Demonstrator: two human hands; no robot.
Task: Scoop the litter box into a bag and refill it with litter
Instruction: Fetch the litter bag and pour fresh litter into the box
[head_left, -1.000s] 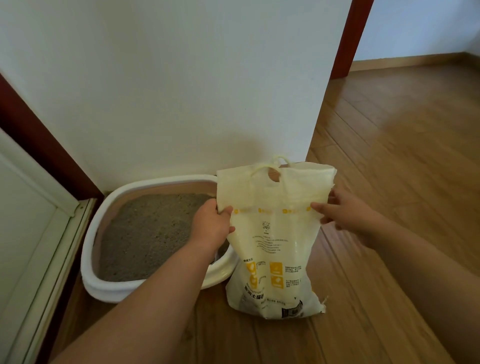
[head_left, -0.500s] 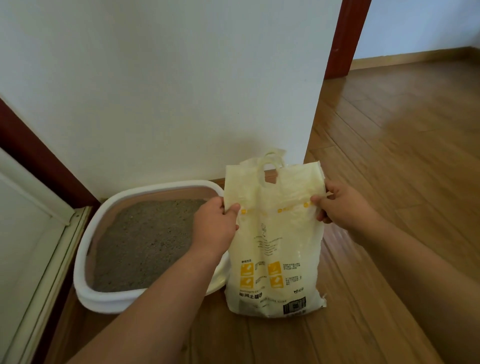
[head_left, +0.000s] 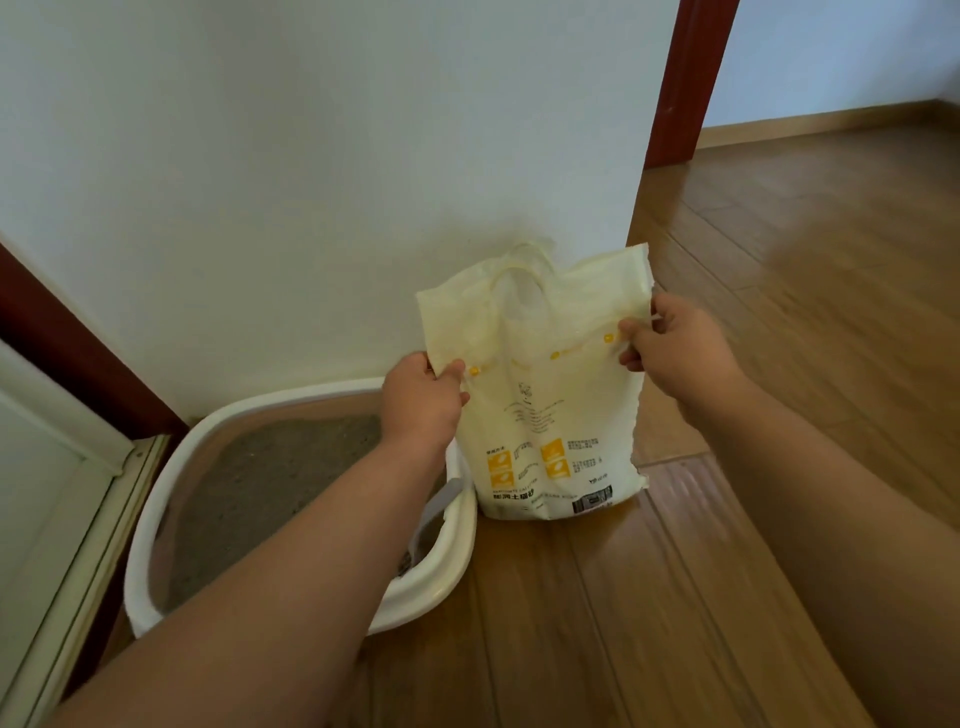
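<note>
Left hand (head_left: 422, 397) and right hand (head_left: 670, 338) pinch the bag (head_left: 550, 415) by its upper edges. At the bag's 8 o'clock sits the box (head_left: 457, 540) of litter (head_left: 260, 488).

A crinkled, slightly glossy plastic litter bag (head_left: 545, 415), a smooth white plastic litter box (head_left: 457, 551) holding coarse grey litter (head_left: 260, 483), and a polished wood floor (head_left: 779, 260) are seen.

White wall (head_left: 291, 171), wooden floor (head_left: 810, 291).

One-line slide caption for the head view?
Left hand and right hand pinch the litter bag upright beside the litter box.
</note>
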